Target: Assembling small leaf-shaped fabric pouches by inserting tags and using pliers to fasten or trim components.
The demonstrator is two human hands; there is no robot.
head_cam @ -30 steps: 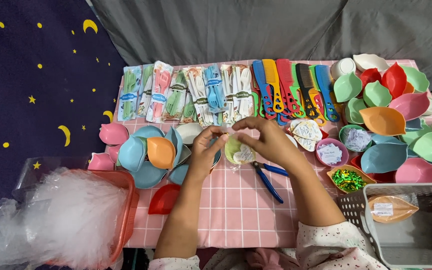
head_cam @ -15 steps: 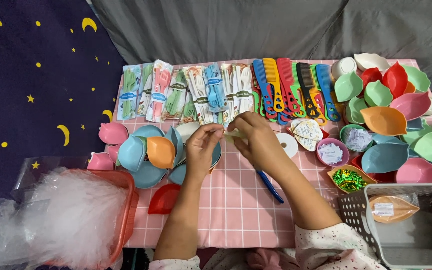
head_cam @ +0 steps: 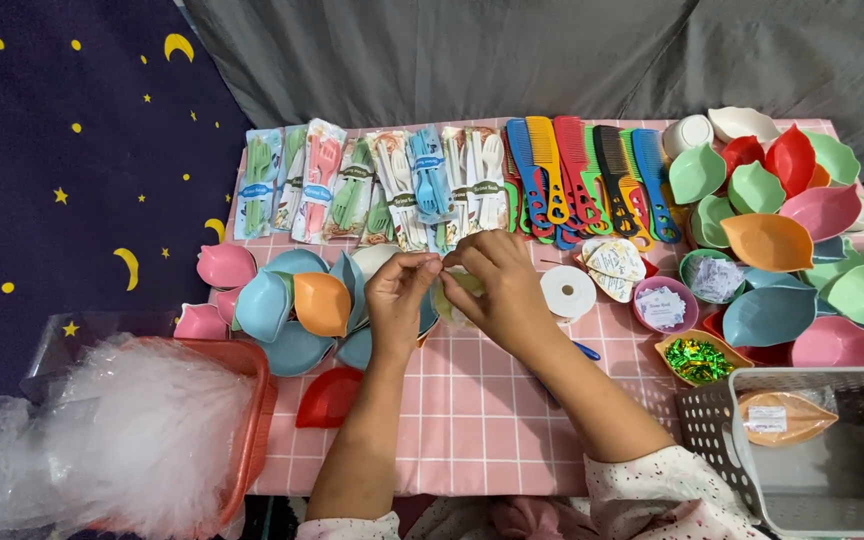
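Both hands meet over the middle of the pink checked table (head_cam: 472, 420). My left hand (head_cam: 400, 300) and my right hand (head_cam: 502, 290) pinch a small pale green item (head_cam: 449, 295) wrapped in clear plastic between their fingertips; most of it is hidden by the fingers. A white tape roll (head_cam: 568, 292) lies just right of my right hand. Blue scissors (head_cam: 584, 350) lie partly hidden under my right forearm.
Packs of plastic cutlery (head_cam: 372, 185) and several coloured combs (head_cam: 582, 175) line the far edge. Leaf-shaped dishes (head_cam: 782, 240) pile at right, more (head_cam: 292, 305) at left. A dish of green bits (head_cam: 694, 358), a grey basket (head_cam: 802, 450), and an orange tub of clear bags (head_cam: 142, 430) stand near.
Both hands have shifted slightly and closed further around the wrapped green item, which was more visible a second ago. The scissors are now more covered by my right forearm.
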